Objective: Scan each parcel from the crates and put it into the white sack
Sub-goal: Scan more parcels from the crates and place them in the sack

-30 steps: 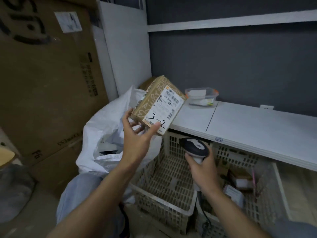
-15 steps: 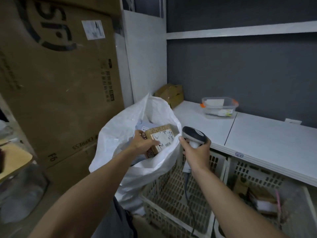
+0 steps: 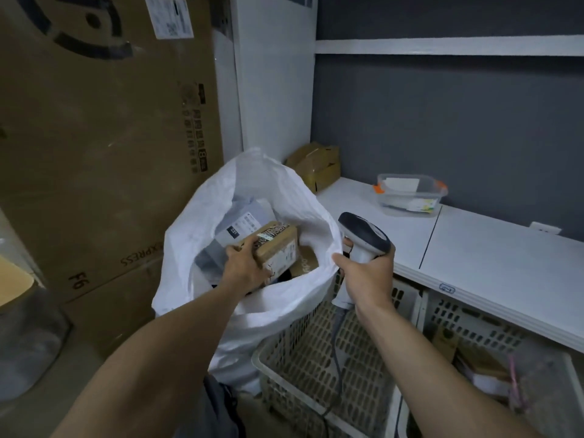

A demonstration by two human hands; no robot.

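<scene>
While the left hand (image 3: 245, 267) reaches into the one white sack (image 3: 202, 222), its fingers curl round one cardboard parcel (image 3: 278, 248), inside the sack beside one grey mailer (image 3: 243, 222) and one other brown box (image 3: 308, 263). Right hand (image 3: 366, 273) wraps closed round one barcode scanner (image 3: 363, 232); two lattice crates (image 3: 303, 358) stand just right of the sack.

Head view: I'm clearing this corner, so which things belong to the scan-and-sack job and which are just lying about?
Job: white sack; brown parcel held inside it by the left hand; scanner in the right hand; crates.
Lying about: clear tub on the shelf; small box in the corner; big carton at left.
</scene>
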